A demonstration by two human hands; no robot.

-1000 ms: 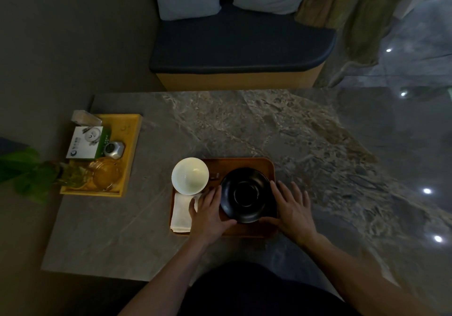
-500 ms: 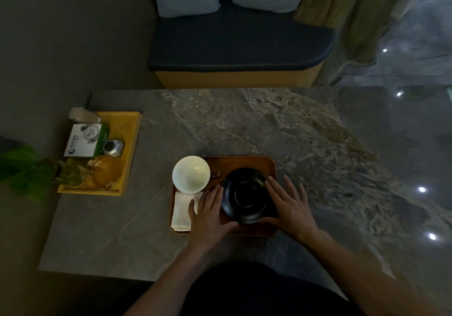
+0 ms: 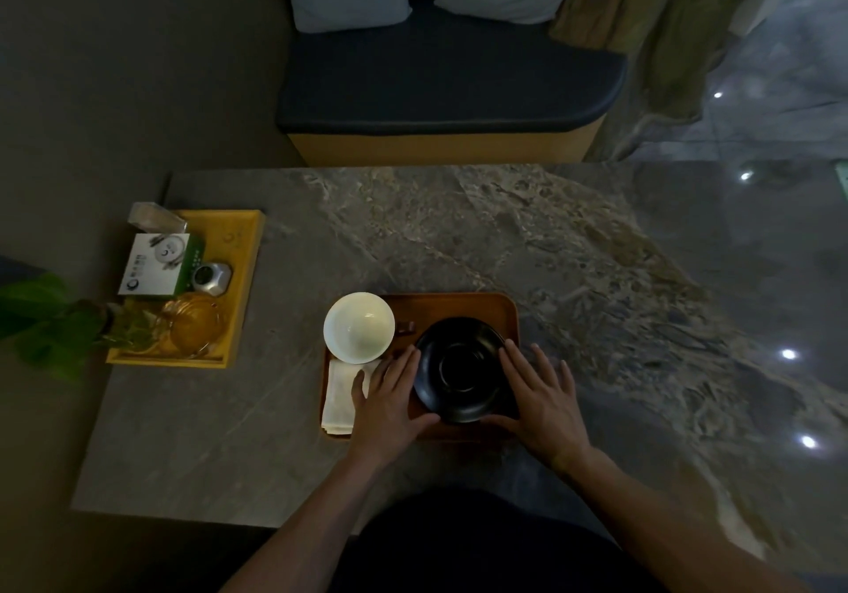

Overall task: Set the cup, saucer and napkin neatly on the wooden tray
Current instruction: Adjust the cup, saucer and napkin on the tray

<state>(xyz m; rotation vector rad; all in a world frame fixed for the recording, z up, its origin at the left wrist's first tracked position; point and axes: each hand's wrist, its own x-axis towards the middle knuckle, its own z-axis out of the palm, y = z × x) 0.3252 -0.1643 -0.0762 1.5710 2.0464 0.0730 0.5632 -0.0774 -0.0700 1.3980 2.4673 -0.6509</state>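
A: Entry, head view. Where does the saucer (image 3: 460,370) sit?

B: Black saucer on the right half of the wooden tray (image 3: 463,305), which lies on the stone bench (image 3: 527,234) near its front edge. Saucer empty.

A: Hands relative to it?

B: One on each side. Left hand (image 3: 390,397) flat, fingers straight and together, lying along the saucer's left rim; thumb reaches under the near-left edge. Right hand (image 3: 539,393) mirrors it on the right rim, fingers straight and slightly spread, thumb toward the near-right edge. Both appear to touch the rim; neither is curled around it. Nothing is gripped in either hand.

A: Cup?

B: White cup (image 3: 359,327) at the far-left corner of the tray, upright, mouth up, overhanging the tray's left edge slightly. It stands just beyond the left hand's fingertips, apart from them. A small dark object lies between cup and saucer; I cannot tell what it is.

A: Napkin?

B: Folded white napkin (image 3: 338,397) at the near-left of the tray, below the cup. The left hand covers its right portion.

A: Other items?

B: Yellow tray (image 3: 248,266) at the bench's left end, well apart, carrying a white-and-green box (image 3: 153,264), a small metal tin (image 3: 212,278) and glassware (image 3: 195,324). Green leaves (image 3: 41,317) at far left. Cushioned seat (image 3: 440,69) beyond the bench.
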